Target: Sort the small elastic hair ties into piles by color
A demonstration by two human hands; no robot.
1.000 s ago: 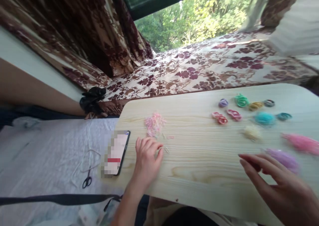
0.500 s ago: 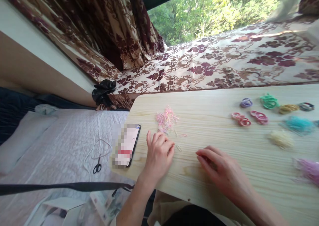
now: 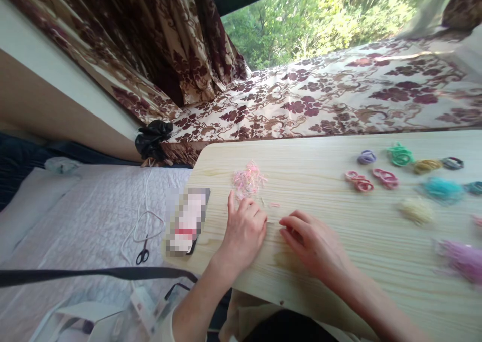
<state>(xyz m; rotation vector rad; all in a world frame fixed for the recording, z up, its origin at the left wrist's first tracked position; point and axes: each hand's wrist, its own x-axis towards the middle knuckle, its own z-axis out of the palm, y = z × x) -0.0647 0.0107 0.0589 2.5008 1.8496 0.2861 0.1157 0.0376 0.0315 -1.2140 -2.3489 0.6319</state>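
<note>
My left hand rests low over the wooden table, its thumb and forefinger pressed together and its little finger raised. Just beyond it lies a loose heap of small pink and pale elastic bands. One separate pink band lies to the right of the heap. My right hand is close by on the right, thumb and fingertips pinched and pointing at the left hand. A narrow gap separates the two hands. Whatever either pinch holds is too small or hidden to make out.
On the right of the table are bundled hair ties in purple, green and red, plus turquoise and cream piles. A phone lies at the left edge. Scissors rest on the bed.
My right hand has moved left and slightly up, towards my left hand. My left hand has shifted slightly right, its little finger lifting. The view has turned a little.
</note>
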